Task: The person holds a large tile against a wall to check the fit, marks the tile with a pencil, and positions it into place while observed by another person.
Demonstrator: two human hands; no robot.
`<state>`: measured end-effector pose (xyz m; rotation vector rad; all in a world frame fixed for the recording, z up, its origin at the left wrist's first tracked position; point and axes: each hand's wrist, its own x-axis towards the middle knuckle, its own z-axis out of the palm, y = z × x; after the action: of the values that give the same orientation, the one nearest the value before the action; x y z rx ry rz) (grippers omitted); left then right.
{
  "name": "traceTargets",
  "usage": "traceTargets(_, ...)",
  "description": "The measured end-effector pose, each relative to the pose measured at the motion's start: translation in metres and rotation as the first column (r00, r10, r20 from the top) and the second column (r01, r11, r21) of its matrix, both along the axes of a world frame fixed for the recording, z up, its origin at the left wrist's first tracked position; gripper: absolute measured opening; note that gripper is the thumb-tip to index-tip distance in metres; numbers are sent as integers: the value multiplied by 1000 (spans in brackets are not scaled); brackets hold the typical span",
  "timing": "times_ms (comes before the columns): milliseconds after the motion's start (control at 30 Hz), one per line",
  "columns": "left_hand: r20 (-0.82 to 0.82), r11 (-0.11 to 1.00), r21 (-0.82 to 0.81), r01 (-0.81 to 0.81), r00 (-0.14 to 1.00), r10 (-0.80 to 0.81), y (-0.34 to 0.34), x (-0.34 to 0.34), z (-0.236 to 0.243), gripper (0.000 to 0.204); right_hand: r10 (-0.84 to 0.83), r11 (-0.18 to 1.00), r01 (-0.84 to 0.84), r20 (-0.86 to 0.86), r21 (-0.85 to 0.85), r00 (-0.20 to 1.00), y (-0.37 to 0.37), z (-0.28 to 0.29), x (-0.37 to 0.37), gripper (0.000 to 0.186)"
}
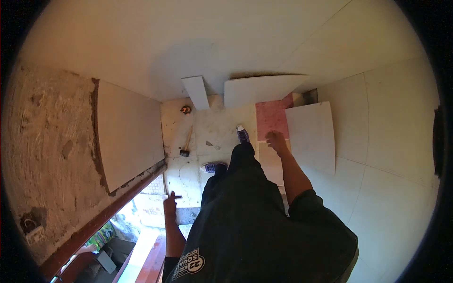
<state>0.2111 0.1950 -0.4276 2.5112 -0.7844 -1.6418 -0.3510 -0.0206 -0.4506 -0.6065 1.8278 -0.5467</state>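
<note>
My left hand (170,203) hangs at my left side, with a finger and thumb apart and no object visible in it. My right hand (275,141) is held out over the red patch (271,118) of floor, its fingers loosely bent and nothing visible between them. Close to that hand, a large pale tile (311,134) leans against the right wall. On the floor ahead to the left lie a black-headed mallet (185,153) with a wooden handle and an orange-and-black tape measure (186,110). Neither hand touches them.
A narrow tile strip (196,92) and a wide tile piece (262,88) lean against the far wall. A tile panel (130,134) covers part of the rough left wall (52,127). Below it, a reddish frame (101,224) edges an opening where another person's hand (86,248) shows.
</note>
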Motion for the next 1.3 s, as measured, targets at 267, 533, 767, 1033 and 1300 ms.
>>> traceTargets(267,210,829,76,554,804,-556,34,-87,-41,44,185,934,-264,-308,-239,933,-56,-89,-111,23)
traceTargets(533,-4,981,54,187,982,-187,-173,-173,-114,50,-472,877,478,96,-53,876,-145,-110,-231,22)
traceTargets(767,330,569,-561,601,793,-513,-389,-207,-227,40,-387,855,386,68,-347,919,-244,-186,-296,41)
traceTargets(1033,-307,905,-377,-197,948,79,-521,-324,-220,73,-548,801,521,-10,-294,836,-294,-225,-317,53)
traceTargets(1300,-232,845,-527,-95,972,-36,-515,-355,-218,71,-526,786,515,67,-342,848,-281,-205,-319,38)
